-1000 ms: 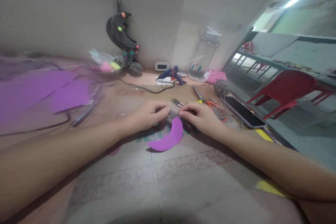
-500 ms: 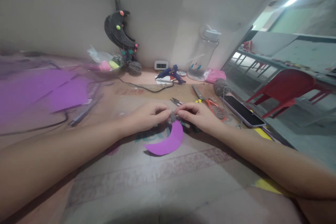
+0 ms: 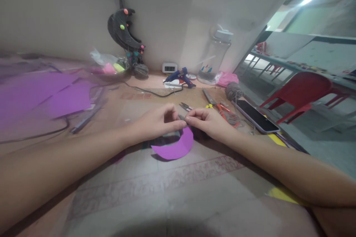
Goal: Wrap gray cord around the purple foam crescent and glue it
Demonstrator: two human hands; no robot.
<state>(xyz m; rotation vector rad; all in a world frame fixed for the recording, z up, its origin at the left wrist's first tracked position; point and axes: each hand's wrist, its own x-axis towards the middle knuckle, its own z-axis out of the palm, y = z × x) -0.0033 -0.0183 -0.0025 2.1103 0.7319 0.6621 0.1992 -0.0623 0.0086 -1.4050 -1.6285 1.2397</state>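
My left hand [image 3: 157, 123] and my right hand [image 3: 207, 121] meet fingertip to fingertip at the middle of the table. Both are closed in a pinch on the top tip of a purple crescent-shaped cutout [image 3: 175, 146], whose lower end rests on the table. A bit of grey yarn [image 3: 181, 118] seems to sit between the fingertips, mostly hidden. Small snips [image 3: 185, 107] lie just beyond my fingers.
Scissors with orange handles [image 3: 216, 104], a grey yarn ball [image 3: 233, 90] and a phone [image 3: 255, 116] lie at the right. A blue glue gun [image 3: 178, 77], a clear bottle [image 3: 214, 57] and a black crescent ornament [image 3: 122, 31] stand by the wall. Purple sheets [image 3: 44, 98] lie left.
My two hands have drawn closer until the fingertips touch. The grey bit that showed between them is now nearly covered. The crescent has shifted slightly.
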